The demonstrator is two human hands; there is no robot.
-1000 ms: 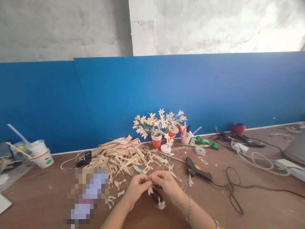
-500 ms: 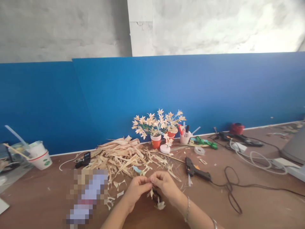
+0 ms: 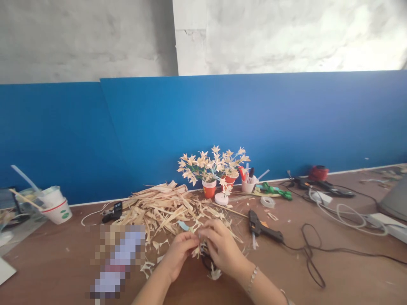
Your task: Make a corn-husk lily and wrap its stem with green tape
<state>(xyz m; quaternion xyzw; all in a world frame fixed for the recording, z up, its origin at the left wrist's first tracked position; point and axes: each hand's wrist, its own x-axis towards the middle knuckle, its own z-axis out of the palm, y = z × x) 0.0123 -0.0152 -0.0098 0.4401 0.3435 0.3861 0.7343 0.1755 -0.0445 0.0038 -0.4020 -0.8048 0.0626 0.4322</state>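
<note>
My left hand (image 3: 181,253) pinches a small pale flower (image 3: 196,250), made of dry husk-like strips, between thumb and fingers. Just right of it, my right hand (image 3: 221,249) is bent with its fingertips close to the left ones; what they grip is too small to make out. Under the right hand shows a black looped thing (image 3: 207,262), partly hidden by the fingers. Another pale flower (image 3: 215,273) lies below my right wrist. Small cut scraps (image 3: 148,267) are scattered left of my left hand.
Beyond my hands lies a heap of dry husk strips (image 3: 159,203). Behind it stand flowers in a red cup (image 3: 209,189). A glue gun (image 3: 262,228) with its cord is at right, near a tape roll (image 3: 267,202). A white cup (image 3: 59,212) stands far left; a blue partition (image 3: 203,114) backs the table.
My right hand's fingers have lifted and opened slightly from the left fingertips. The small flower at my left fingertips shows more clearly, as does the black looped thing.
</note>
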